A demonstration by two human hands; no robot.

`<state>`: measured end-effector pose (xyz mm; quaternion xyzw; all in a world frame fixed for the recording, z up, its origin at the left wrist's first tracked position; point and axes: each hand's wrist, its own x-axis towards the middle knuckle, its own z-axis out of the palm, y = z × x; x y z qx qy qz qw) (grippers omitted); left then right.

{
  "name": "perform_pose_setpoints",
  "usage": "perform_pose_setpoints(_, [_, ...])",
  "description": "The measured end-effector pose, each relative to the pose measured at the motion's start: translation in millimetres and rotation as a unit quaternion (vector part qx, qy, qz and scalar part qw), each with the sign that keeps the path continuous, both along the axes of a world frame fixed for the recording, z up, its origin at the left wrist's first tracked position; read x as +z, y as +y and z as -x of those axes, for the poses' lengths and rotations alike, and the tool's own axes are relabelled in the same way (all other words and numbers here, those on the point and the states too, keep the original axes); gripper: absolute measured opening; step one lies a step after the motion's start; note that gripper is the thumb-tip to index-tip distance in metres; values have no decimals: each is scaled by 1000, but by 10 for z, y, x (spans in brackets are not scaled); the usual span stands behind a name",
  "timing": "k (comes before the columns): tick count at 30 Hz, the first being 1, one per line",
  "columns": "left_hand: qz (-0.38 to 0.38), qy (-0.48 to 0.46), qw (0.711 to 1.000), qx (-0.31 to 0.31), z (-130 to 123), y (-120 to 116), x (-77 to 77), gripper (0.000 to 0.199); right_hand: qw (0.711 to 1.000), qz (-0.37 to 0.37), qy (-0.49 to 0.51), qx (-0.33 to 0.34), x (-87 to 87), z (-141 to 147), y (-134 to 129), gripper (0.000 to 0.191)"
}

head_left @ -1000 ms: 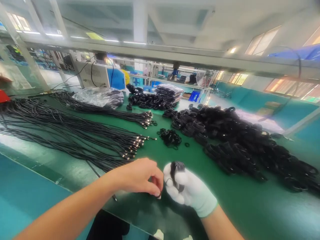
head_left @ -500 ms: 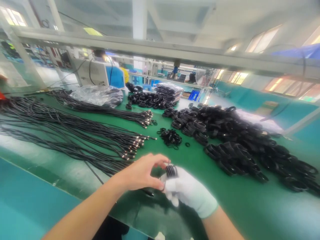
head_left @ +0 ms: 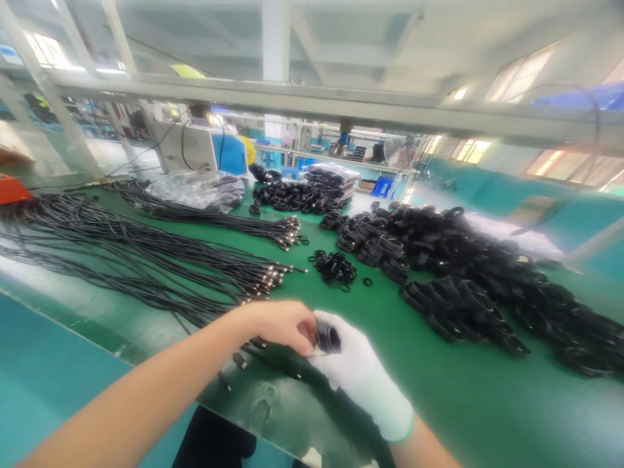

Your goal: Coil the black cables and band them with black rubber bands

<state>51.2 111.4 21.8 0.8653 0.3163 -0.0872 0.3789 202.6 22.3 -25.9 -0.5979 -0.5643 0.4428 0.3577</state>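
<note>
A small coil of black cable (head_left: 328,337) is held between my two hands above the green table. My right hand (head_left: 358,367), in a white glove, is wrapped round the coil from the right. My bare left hand (head_left: 287,327) presses its curled fingers and thumb against the coil's left side. Loose cable ends (head_left: 240,361) lie below my left wrist. Behind my hands is a small heap of black rings (head_left: 334,268), with one single ring (head_left: 367,282) beside it.
Long black cables (head_left: 160,250) with metal plugs spread over the left. Coiled black cables (head_left: 453,260) are heaped at the right. Farther back lie clear plastic bags (head_left: 197,190) and more coils (head_left: 297,196). A metal rail (head_left: 312,101) crosses above the table.
My left hand has closed in against the coil, its fingers now curled instead of spread round a gap. The coil has tilted in my gloved hand. The view has shifted slightly.
</note>
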Motion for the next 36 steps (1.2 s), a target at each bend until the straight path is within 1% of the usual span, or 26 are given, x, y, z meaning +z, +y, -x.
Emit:
perform_pose_setpoints(1, [12,-30,999,5,6,36,-19,19,1000,-10,10,-8,38,-12,-2,45])
perform_pose_setpoints(2, [8,-57,998,19,7,46,-40,17,999,-17,37,-4,69,-30,-4,36])
perform_pose_setpoints(3, [-5,-75,997,36,3,29,-62,19,996,-15,83,15,92,-53,-7,34])
perform_pose_setpoints(4, [-14,-81,995,49,-3,-8,-83,20,988,0,145,45,106,-79,-11,37])
perform_pose_setpoints(6, [-3,-69,996,51,-7,-110,-113,19,953,38,279,115,107,-132,-27,46])
perform_pose_setpoints(8, [54,-62,995,54,12,-190,-113,20,914,47,370,158,79,-172,-43,47])
perform_pose_setpoints(9, [96,-77,990,72,28,-208,-102,19,901,34,398,168,56,-182,-48,45])
perform_pose_setpoints(10, [138,-105,979,103,45,-213,-85,17,891,20,417,176,28,-185,-50,44])
perform_pose_setpoints(11, [178,-147,962,143,57,-208,-65,15,883,8,432,185,-2,-181,-48,44])
perform_pose_setpoints(13, [243,-240,914,219,57,-190,-29,15,869,-4,453,200,-65,-159,-36,47])
perform_pose_setpoints(14, [262,-279,892,242,42,-186,-16,17,864,-6,461,203,-91,-144,-27,49])
perform_pose_setpoints(16, [295,-328,858,261,-6,-196,-2,18,859,-15,472,198,-122,-119,-12,52])
perform_pose_setpoints(18, [305,-358,842,264,-54,-224,7,16,862,-28,471,185,-119,-110,-5,53])
perform_pose_setpoints(19, [289,-369,842,267,-69,-240,13,15,866,-34,467,177,-108,-112,-5,52])
perform_pose_setpoints(20, [255,-376,849,270,-76,-256,22,15,869,-37,462,171,-94,-116,-5,52])
perform_pose_setpoints(22, [137,-374,881,255,-79,-287,44,22,881,-27,444,161,-70,-126,-7,51])
perform_pose_setpoints(24, [-18,-346,918,191,-84,-313,55,31,895,6,416,158,-69,-129,-3,44])
perform_pose_setpoints(25, [-87,-324,929,153,-94,-325,49,34,900,23,405,160,-80,-128,2,37])
perform_pose_setpoints(26, [-140,-303,934,127,-107,-334,34,36,901,38,401,162,-96,-125,9,31])
perform_pose_setpoints(27, [-176,-288,934,118,-124,-339,10,36,896,50,409,164,-114,-123,17,29])
perform_pose_setpoints(29, [-199,-278,928,148,-153,-339,-59,33,872,80,454,164,-147,-124,37,40])
perform_pose_setpoints(30, [-195,-280,924,171,-161,-334,-96,31,855,101,482,164,-156,-127,47,45])
perform_pose_setpoints(31, [-188,-284,921,191,-165,-326,-130,29,838,122,506,164,-159,-130,55,45])
perform_pose_setpoints(33, [-174,-290,916,217,-160,-306,-179,26,813,142,539,172,-152,-135,67,36])
perform_pose_setpoints(34, [-165,-295,913,226,-154,-298,-190,24,805,139,549,175,-148,-135,70,32])
perform_pose_setpoints(36, [-143,-311,908,239,-144,-292,-189,20,794,127,569,170,-154,-122,70,31])
